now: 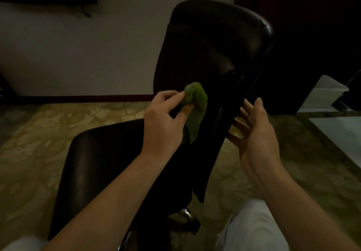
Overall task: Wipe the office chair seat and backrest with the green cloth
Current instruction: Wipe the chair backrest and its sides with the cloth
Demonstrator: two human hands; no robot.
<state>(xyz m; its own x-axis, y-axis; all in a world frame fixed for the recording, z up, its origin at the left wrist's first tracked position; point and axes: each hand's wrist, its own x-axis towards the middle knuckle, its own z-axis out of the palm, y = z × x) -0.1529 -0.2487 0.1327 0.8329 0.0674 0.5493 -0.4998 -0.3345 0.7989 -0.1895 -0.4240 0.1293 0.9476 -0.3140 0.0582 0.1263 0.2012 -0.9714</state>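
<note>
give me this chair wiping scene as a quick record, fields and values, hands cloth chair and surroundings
left hand: pinches the bunched green cloth against the backrest
right hand: open, fingers on the backrest's right edge
chair: dark glossy leather-look office chair backrest, upright, seen edge-on from behind
seat: dark padded seat, left of the backrest, nothing on it
cloth state: crumpled on top, loose tail hanging down
floor: patterned beige carpet
background: pale wall, white box at right
lighting: dim
</note>
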